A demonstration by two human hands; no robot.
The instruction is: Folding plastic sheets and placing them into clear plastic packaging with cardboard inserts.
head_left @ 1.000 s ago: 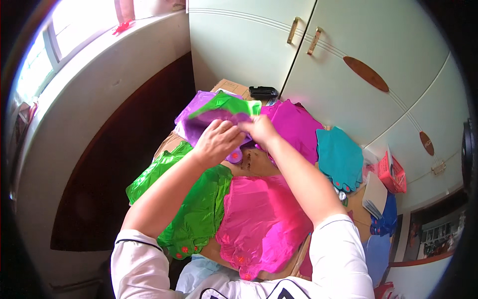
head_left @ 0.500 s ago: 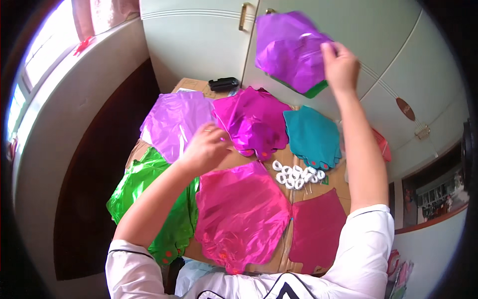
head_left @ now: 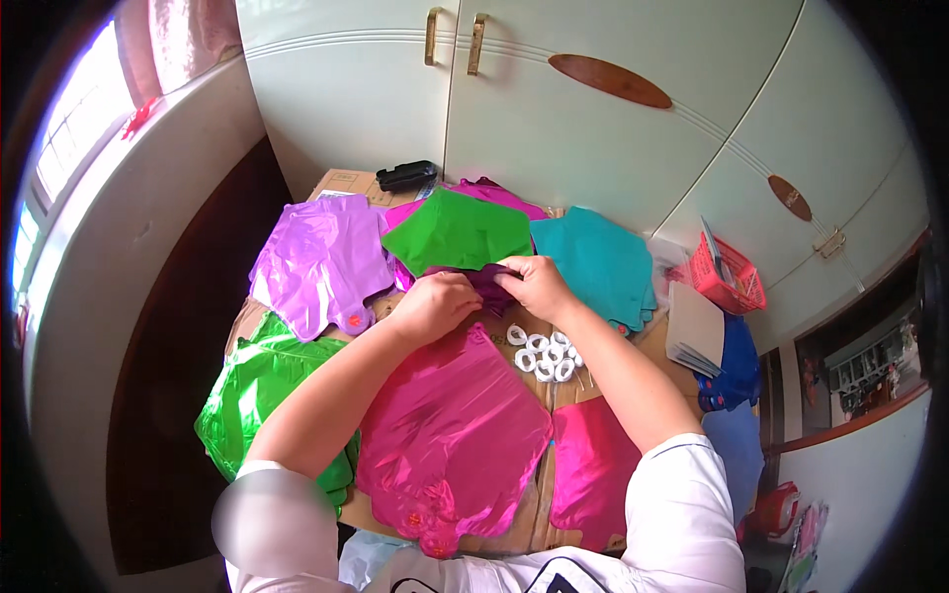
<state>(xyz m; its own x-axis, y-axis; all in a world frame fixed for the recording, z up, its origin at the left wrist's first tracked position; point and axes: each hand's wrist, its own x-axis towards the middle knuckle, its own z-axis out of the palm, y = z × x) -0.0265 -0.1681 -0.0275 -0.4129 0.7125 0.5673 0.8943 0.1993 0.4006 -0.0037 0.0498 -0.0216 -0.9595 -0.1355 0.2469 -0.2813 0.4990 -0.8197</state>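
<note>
My left hand (head_left: 438, 304) and my right hand (head_left: 537, 287) come together over the middle of the table. Both pinch the gathered edge of a dark purple foil piece (head_left: 486, 289), which looks like a flat, uninflated foil balloon. Just beyond the fingers a green foil face (head_left: 460, 232) spreads out; whether it is the same piece's other side I cannot tell. It covers much of a magenta foil balloon (head_left: 494, 191). Below my hands lies a large pink foil balloon (head_left: 455, 425). Several white rings (head_left: 545, 354) sit beside my right forearm.
Around them lie a lilac balloon (head_left: 321, 262), a shiny green one (head_left: 272, 385), a teal one (head_left: 593, 262) and another pink one (head_left: 593, 465). A black case (head_left: 406, 177) rests at the back. To the right are a notepad (head_left: 695, 331) and a red basket (head_left: 727, 277).
My right hand has come down and left from the raised position where it held the purple foil. My left hand has joined it at the foil's edge. A green face now shows.
</note>
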